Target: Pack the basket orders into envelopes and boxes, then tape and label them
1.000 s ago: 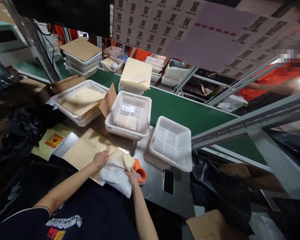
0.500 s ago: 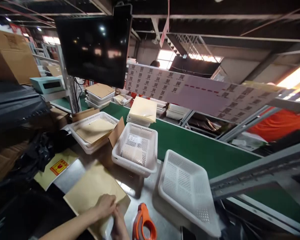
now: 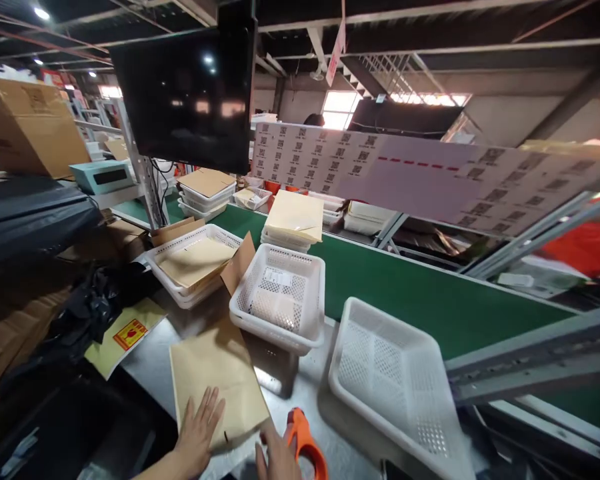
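Observation:
A tan padded envelope [image 3: 217,377] lies flat on the steel worktable [image 3: 147,360]. My left hand [image 3: 197,433] rests on its near edge with the fingers stretched out flat. My right hand [image 3: 277,460] sits at the bottom edge of the view, beside the envelope's right corner and against an orange tape dispenser [image 3: 305,447]; only part of it shows and its fingers look loosely extended with nothing held.
A white mesh basket [image 3: 280,300] with a label stands behind the envelope, another white mesh basket [image 3: 395,373] to its right, and a basket of envelopes [image 3: 195,263] to the left. A green conveyor [image 3: 405,300] runs behind. A black monitor [image 3: 185,93] hangs above.
The view has tilted up. The white bag is no longer seen, the envelope now lies flat, and my left hand has opened onto it.

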Demonstrator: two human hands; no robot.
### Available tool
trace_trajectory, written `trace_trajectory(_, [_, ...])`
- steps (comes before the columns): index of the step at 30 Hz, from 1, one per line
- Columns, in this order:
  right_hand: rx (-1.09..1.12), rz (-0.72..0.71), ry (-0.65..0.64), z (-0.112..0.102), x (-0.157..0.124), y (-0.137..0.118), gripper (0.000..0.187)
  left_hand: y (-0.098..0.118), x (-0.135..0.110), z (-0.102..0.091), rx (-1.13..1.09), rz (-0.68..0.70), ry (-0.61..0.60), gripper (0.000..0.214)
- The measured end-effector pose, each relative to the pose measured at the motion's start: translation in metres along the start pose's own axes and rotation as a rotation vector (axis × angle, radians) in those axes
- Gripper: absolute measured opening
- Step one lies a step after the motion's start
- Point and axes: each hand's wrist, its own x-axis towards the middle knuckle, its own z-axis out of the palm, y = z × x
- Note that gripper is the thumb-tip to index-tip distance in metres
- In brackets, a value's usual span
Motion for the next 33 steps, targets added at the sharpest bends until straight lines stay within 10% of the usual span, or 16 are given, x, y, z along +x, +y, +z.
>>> trace_trajectory(4, [-0.195,-0.315,-0.314,-0.022,0.07,-0.01,0.069,-0.018,-0.009,-0.008,0.004,0.055,-0.013,0.121])
trace_trajectory(9, [-0.278,-0.533,-0.426,-0.021,0.117,0.001,0.053,-0.017,-0.015,-0.002,0.047,-0.091,-0.032,0.121])
trace_trajectory(16, [-0.343,-0.478,-0.319,0.03,0.048,0.048,0.088,-0.052,-0.003,0.0,0.083,0.141,-0.061,0.116])
trace_trajectory(21, [-0.412,-0.469,-0.328,0.052,0.024,0.03,0.084,-0.104,0.003,-0.02,0.053,0.299,0.019,0.098])
trace_trajectory(28, [-0.517,-0.6,-0.19,0.072,0.101,-0.045,0.051,-0.124,0.006,-0.031,0.01,0.152,0.176,0.088])
trace_trajectory(33, [-0.532,-0.509,-0.237,0.062,0.131,-0.033,0.043,-0.102,0.0,-0.013,0.066,-0.259,0.273,0.086])
